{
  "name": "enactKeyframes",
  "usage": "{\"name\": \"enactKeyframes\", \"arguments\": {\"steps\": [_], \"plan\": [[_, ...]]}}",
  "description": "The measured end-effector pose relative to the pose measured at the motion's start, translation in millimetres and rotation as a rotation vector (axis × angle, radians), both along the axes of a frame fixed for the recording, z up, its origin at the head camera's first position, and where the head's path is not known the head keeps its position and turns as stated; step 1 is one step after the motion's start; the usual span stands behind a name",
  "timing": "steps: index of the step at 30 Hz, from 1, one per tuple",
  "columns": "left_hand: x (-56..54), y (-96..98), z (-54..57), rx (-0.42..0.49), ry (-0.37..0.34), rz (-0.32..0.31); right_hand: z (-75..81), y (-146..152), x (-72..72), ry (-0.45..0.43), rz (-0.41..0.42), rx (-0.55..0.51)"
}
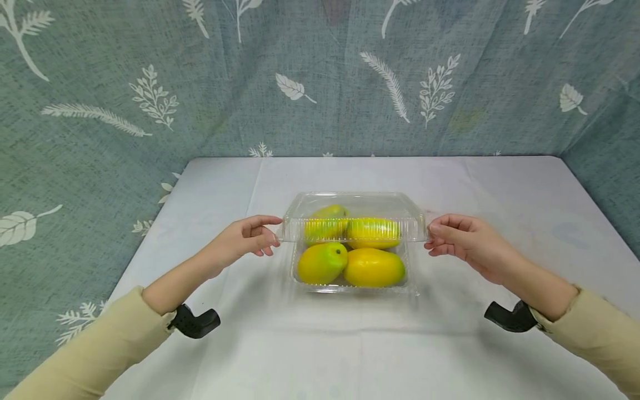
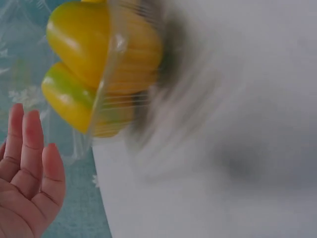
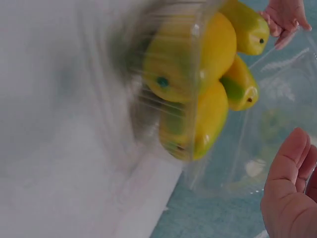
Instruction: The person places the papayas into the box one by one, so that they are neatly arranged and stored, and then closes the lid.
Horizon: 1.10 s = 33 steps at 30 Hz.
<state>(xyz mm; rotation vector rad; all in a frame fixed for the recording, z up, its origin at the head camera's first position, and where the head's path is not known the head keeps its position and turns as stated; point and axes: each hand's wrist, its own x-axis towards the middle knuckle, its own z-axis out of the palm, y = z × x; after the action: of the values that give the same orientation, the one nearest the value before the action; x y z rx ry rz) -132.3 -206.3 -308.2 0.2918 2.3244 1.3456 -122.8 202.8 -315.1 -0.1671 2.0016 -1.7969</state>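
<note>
Several yellow-green mangoes (image 1: 375, 268) lie in a clear plastic container (image 1: 350, 289), two in the front row and the others behind. A clear ribbed lid (image 1: 385, 204) is raised at a tilt over the back row, leaving the front mangoes uncovered. At the lid's left corner my left hand (image 1: 245, 240) holds the edge between thumb and forefinger. My right hand (image 1: 465, 241) pinches the right corner. The left wrist view shows loosely extended fingers of the left hand (image 2: 32, 183); the right wrist view shows the thumb side of the right hand (image 3: 290, 198) beside the lid.
The container stands mid-table on a white cloth (image 1: 320, 355). Behind and at the sides hangs a grey-green curtain (image 1: 320, 128) with white leaf prints. Black wrist mounts (image 1: 196, 323) stick out below both sleeves.
</note>
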Motion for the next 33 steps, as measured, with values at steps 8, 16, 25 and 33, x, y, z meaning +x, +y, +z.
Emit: {"name": "enactKeyframes", "arguments": {"steps": [8,16,25,33], "plan": [[5.9,3.5,-27.8,0.026,-0.060,-0.016,-16.2,4,8.7,-0.018,0.032,0.043],[10.7,5.2,-48.3,0.044,-0.079,-0.035,-29.3,7,13.5,0.029,0.060,0.094],[14.3,10.9,-55.9,0.010,-0.148,-0.030,-37.6,6,20.5,0.062,0.049,0.174],[17.2,12.9,-57.2,0.008,-0.210,-0.068,-45.1,3,26.0,0.062,0.029,0.210]]}}
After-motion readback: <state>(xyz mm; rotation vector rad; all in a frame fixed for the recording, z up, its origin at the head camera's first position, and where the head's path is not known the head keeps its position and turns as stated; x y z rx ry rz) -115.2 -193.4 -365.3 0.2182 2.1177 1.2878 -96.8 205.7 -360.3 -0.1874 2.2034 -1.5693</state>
